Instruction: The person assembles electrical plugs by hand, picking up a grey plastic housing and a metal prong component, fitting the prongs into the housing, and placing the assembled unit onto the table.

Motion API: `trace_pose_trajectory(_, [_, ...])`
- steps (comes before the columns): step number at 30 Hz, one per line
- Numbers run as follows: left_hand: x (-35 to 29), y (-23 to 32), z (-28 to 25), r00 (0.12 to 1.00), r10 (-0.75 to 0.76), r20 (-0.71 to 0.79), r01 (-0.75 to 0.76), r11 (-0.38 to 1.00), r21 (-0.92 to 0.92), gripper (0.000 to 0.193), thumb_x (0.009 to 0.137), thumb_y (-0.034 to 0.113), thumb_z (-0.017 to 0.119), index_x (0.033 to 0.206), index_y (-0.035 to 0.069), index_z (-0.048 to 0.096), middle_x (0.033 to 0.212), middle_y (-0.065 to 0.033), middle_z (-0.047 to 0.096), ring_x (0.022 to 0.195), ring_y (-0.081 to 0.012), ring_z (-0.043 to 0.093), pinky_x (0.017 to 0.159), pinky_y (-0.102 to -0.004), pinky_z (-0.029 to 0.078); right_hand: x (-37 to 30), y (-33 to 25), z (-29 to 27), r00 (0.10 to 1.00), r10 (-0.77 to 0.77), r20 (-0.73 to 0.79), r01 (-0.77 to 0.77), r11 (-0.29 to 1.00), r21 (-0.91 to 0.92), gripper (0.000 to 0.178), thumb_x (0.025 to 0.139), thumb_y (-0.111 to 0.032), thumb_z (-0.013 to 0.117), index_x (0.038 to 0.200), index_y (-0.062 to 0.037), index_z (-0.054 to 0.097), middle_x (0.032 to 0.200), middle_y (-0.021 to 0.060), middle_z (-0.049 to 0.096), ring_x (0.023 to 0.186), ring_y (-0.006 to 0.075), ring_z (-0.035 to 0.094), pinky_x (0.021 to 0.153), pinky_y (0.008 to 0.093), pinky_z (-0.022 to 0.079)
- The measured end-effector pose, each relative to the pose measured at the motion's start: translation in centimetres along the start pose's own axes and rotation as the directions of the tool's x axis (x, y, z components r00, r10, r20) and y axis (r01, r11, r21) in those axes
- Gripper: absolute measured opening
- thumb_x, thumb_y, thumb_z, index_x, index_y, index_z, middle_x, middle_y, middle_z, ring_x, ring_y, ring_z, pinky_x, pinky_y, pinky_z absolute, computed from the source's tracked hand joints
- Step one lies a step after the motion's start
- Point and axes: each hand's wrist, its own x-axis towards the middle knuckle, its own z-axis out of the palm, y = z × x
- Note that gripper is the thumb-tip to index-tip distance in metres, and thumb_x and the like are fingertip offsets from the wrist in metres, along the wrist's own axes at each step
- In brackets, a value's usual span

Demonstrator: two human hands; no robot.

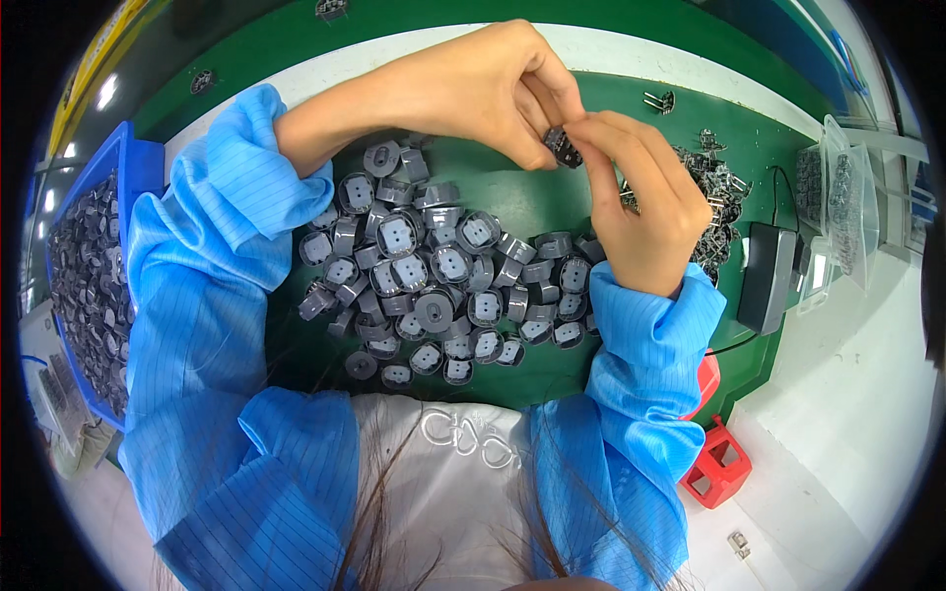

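Note:
Both my hands meet over the far middle of the green mat around one small dark part, whose details are too small to make out. My left hand reaches in from the left, with thumb and fingers closed on the part's left side. From the right, my right hand pinches its other side between thumb and fingertips. Nearer to me lies a heap of grey rounded plastic housings, several showing pale faces with small holes. Beside my right hand is a pile of small black parts with metal pins, partly hidden by that hand.
At the left stands a blue bin full of grey housings. A black box with a cable and clear plastic trays are at the right. A red plastic holder sits lower right. One loose pinned part lies behind my right hand.

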Motion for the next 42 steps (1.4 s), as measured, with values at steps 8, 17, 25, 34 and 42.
trace_pose_trajectory(8, [0.3, -0.7, -0.2, 0.997, 0.024, -0.074, -0.031, 0.994, -0.1, 0.023, 0.078, -0.001, 0.071, 0.101, -0.004, 0.067, 0.091, -0.01, 0.071, 0.085, -0.0117, 0.069, 0.076, -0.0215, 0.054, 0.3, 0.4, 1.8, 0.983, 0.105, -0.154, -0.091, 0.991, 0.096, 0.043, 0.079, 0.008, 0.066, 0.12, -0.0003, 0.06, 0.096, 0.0126, 0.067, 0.089, 0.0279, 0.068, 0.074, 0.0313, 0.055])
trace_pose_trajectory(17, [0.4, -1.3, -1.1, 0.986, 0.004, -0.17, -0.008, 1.0, -0.024, 0.039, 0.076, 0.002, 0.077, 0.112, 0.003, 0.063, 0.099, -0.01, 0.068, 0.082, -0.0125, 0.069, 0.073, -0.0212, 0.053, -0.3, 0.9, 2.5, 0.901, 0.409, 0.143, -0.426, 0.771, 0.473, 0.022, 0.091, 0.001, 0.059, 0.112, 0.0022, 0.065, 0.097, 0.0169, 0.07, 0.087, 0.0216, 0.07, 0.074, 0.0303, 0.056])
trace_pose_trajectory(25, [-0.6, -3.0, -9.1, 0.868, 0.107, -0.486, 0.094, 0.924, 0.371, 0.014, 0.08, 0.002, 0.073, 0.093, -0.003, 0.069, 0.083, -0.0102, 0.072, 0.075, -0.0168, 0.069, 0.07, -0.0286, 0.055, 0.8, 6.4, 0.7, 0.979, 0.055, -0.197, -0.152, 0.842, -0.518, 0.025, 0.092, -0.013, 0.063, 0.115, -0.0064, 0.067, 0.11, 0.0172, 0.063, 0.085, 0.0311, 0.065, 0.076, 0.0408, 0.054])
trace_pose_trajectory(34, [-1.8, -0.2, -8.1, 0.952, 0.269, 0.142, -0.264, 0.497, 0.827, 0.043, 0.071, 0.004, 0.082, 0.11, 0.007, 0.064, 0.102, -0.0097, 0.063, 0.081, -0.0158, 0.068, 0.068, -0.0246, 0.054, -0.3, 7.2, 0.0, 0.898, 0.423, -0.12, -0.435, 0.819, -0.373, 0.021, 0.087, -0.002, 0.06, 0.105, -0.0041, 0.071, 0.082, 0.013, 0.071, 0.072, 0.0285, 0.07, 0.07, 0.0381, 0.056])
trace_pose_trajectory(42, [-1.8, 0.6, -5.9, 0.955, -0.153, 0.254, -0.06, 0.739, 0.671, 0.015, 0.074, -0.001, 0.076, 0.086, 0.0, 0.066, 0.089, -0.0041, 0.058, 0.082, -0.0167, 0.064, 0.07, -0.0271, 0.054, 0.1, 4.0, -0.7, 0.824, 0.554, 0.116, -0.544, 0.72, 0.429, 0.028, 0.087, 0.003, 0.062, 0.114, -0.0041, 0.07, 0.099, 0.0087, 0.066, 0.082, 0.0133, 0.069, 0.075, 0.0264, 0.055])
